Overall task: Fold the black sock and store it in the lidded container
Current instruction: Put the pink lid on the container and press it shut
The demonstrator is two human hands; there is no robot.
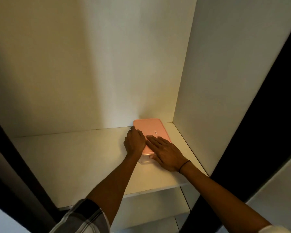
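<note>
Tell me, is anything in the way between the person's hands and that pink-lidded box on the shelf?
Nothing visible. The right hand lies flat on the pink lid, and the left hand rests against the left edge of the container. The lid is on. No black sock is in view, so whether it is inside cannot be told.

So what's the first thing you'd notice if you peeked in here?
The pink lid on a clear container stands out, sitting near the back right corner of a white shelf. Both hands are on it: the left hand at its left edge, the right hand lying flat on top. No sock shows.
</note>
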